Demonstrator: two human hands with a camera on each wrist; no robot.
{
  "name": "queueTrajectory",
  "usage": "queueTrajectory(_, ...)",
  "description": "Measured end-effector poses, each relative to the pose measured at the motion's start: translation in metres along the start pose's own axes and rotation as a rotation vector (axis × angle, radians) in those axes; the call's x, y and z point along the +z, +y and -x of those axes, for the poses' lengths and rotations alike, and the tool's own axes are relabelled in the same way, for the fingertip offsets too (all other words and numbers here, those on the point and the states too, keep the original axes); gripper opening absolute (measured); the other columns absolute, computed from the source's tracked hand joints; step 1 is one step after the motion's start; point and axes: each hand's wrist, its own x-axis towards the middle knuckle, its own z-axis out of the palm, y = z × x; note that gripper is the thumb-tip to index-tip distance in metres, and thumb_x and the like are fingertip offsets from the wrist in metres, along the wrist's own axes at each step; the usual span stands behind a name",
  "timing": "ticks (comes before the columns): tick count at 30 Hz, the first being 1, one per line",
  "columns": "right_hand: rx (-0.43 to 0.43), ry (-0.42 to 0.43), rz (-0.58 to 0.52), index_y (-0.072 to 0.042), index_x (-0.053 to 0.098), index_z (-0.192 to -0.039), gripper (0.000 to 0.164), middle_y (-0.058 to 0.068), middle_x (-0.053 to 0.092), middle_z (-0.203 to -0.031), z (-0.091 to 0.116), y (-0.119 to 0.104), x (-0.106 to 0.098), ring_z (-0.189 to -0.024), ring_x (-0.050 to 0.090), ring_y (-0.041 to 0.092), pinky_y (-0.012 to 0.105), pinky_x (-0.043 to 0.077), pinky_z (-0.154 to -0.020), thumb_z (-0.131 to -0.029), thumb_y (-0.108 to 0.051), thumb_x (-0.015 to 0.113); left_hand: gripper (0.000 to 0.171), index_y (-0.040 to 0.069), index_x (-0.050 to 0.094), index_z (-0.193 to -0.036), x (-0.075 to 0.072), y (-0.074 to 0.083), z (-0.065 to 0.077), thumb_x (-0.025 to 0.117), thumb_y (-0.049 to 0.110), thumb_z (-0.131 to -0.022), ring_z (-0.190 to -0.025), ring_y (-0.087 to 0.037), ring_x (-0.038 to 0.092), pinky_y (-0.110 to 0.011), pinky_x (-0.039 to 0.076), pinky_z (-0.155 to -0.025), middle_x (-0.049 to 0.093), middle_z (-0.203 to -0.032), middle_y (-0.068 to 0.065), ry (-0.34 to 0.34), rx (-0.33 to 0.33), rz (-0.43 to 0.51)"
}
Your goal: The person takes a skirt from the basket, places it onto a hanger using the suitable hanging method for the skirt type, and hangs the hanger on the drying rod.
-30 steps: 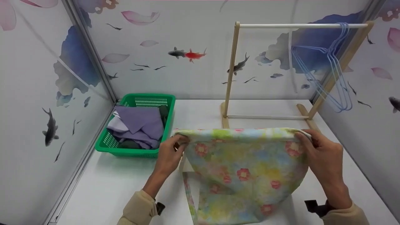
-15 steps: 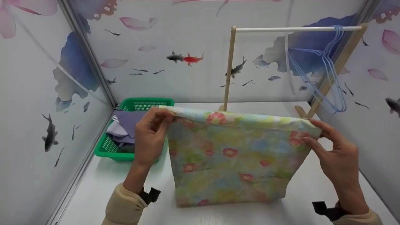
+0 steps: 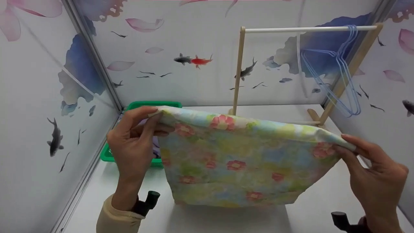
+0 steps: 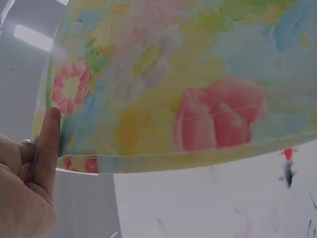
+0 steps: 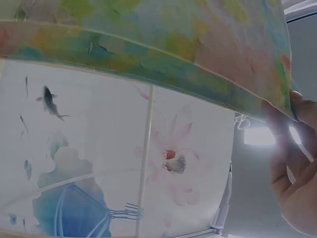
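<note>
A thin floral cloth (image 3: 236, 161), pastel yellow, green and blue with pink flowers, hangs stretched between both hands above the table. My left hand (image 3: 134, 145) pinches its upper left corner between thumb and fingers. At the upper right corner, my right hand (image 3: 376, 174) pinches the cloth, lower than the left, so the top edge slopes down to the right. A stitched hem band (image 4: 208, 161) runs along the held edge in the left wrist view. In the right wrist view, the fingers (image 5: 280, 144) are at the cloth's corner.
Behind the left hand stands a green basket (image 3: 108, 153) with purple fabric, mostly covered by the hand and cloth. A wooden rack (image 3: 240, 71) at the back right carries several blue hangers (image 3: 344, 71). Printed walls enclose the white table (image 3: 207, 223).
My hands have moved apart, left hand up and leftward, right hand rightward. The cloth, earlier sagging and bunched, is now spread wider and overlaps more of the basket.
</note>
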Motion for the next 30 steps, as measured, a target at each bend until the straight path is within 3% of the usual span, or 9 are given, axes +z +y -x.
queueTrajectory(6,0.063,0.071,-0.037,0.011,0.063,-0.104,0.031,0.004,0.066,-0.1,0.007,-0.014,-0.013,-0.084,0.06,0.005,0.015,0.039,-0.073,-0.075,0.02,0.062,0.021,-0.012,0.062,-0.096,-0.003,0.016,0.009,0.062,-0.018,-0.076,-0.071,-0.028,0.067,-0.03,0.052,-0.059,0.065,-0.092,-0.022,0.095,0.014,-0.024)
queueTrajectory(9,0.087,0.075,-0.01,0.009,0.064,-0.104,0.031,0.003,0.067,-0.099,0.008,-0.013,-0.011,-0.081,0.059,0.002,0.013,0.039,-0.072,-0.075,0.018,0.064,0.021,-0.012,0.061,-0.098,0.001,0.013,0.01,0.061,-0.018,-0.077,-0.072,-0.028,0.067,-0.032,0.052,-0.062,0.065,-0.094,-0.02,0.077,0.006,-0.016)
queueTrajectory(11,0.095,0.041,0.034,0.003,0.066,-0.105,0.031,0.006,0.067,-0.096,0.007,-0.005,-0.003,-0.077,0.059,0.0,0.01,0.041,-0.067,-0.075,0.013,0.066,0.02,-0.012,0.061,-0.098,0.005,0.003,0.008,0.061,-0.017,-0.079,-0.073,-0.028,0.067,-0.034,0.052,-0.064,0.066,-0.094,-0.018,0.045,-0.005,-0.012)
queueTrajectory(14,0.133,-0.046,0.071,-0.009,0.068,-0.107,0.032,0.008,0.068,-0.087,0.008,0.02,0.019,-0.069,0.059,0.001,0.009,0.043,-0.061,-0.077,0.002,0.07,0.019,-0.006,0.064,-0.1,0.016,-0.033,0.013,0.062,-0.01,-0.081,-0.073,-0.026,0.067,-0.033,0.053,-0.064,0.067,-0.094,-0.011,0.009,-0.037,-0.082)
queueTrajectory(16,0.172,-0.127,0.049,-0.014,0.068,-0.108,0.03,0.006,0.068,-0.083,0.015,0.046,0.041,-0.065,0.059,0.003,0.011,0.043,-0.057,-0.079,-0.005,0.071,0.018,0.001,0.066,-0.1,0.022,-0.073,0.026,0.063,-0.004,-0.083,-0.071,-0.022,0.067,-0.03,0.052,-0.062,0.068,-0.093,-0.007,-0.015,-0.068,-0.128)
queueTrajectory(20,0.332,-0.334,-0.044,-0.014,0.066,-0.109,0.025,0.005,0.069,-0.087,0.042,0.106,0.095,-0.067,0.062,0.01,0.019,0.046,-0.058,-0.085,-0.02,0.066,0.018,0.013,0.067,-0.102,0.031,-0.165,0.07,0.063,0.005,-0.086,-0.073,-0.017,0.066,-0.026,0.051,-0.061,0.068,-0.093,-0.003,-0.067,-0.204,-0.223)
queueTrajectory(22,0.439,-0.45,-0.083,-0.012,0.064,-0.112,0.027,0.006,0.068,-0.094,0.057,0.131,0.119,-0.072,0.063,0.014,0.024,0.049,-0.06,-0.088,-0.024,0.062,0.019,0.015,0.066,-0.102,0.032,-0.201,0.095,0.062,0.005,-0.087,-0.077,-0.017,0.066,-0.028,0.051,-0.065,0.067,-0.094,-0.004,-0.096,-0.297,-0.254)
queueTrajectory(26,0.58,-0.61,-0.091,-0.01,0.06,-0.118,0.029,0.013,0.065,-0.103,0.084,0.158,0.15,-0.081,0.062,0.02,0.031,0.051,-0.065,-0.091,-0.019,0.059,0.023,0.008,0.065,-0.104,0.037,-0.24,0.135,0.061,-0.004,-0.085,-0.084,-0.022,0.065,-0.033,0.051,-0.07,0.065,-0.097,-0.009,-0.169,-0.422,-0.276)
queueTrajectory(30,0.579,-0.615,-0.058,-0.009,0.058,-0.118,0.029,0.016,0.063,-0.104,0.096,0.168,0.159,-0.084,0.062,0.023,0.032,0.051,-0.064,-0.09,-0.009,0.059,0.03,0.005,0.061,-0.11,0.044,-0.254,0.152,0.058,-0.01,-0.084,-0.092,-0.024,0.063,-0.033,0.05,-0.076,0.062,-0.105,-0.013,-0.237,-0.453,-0.272)
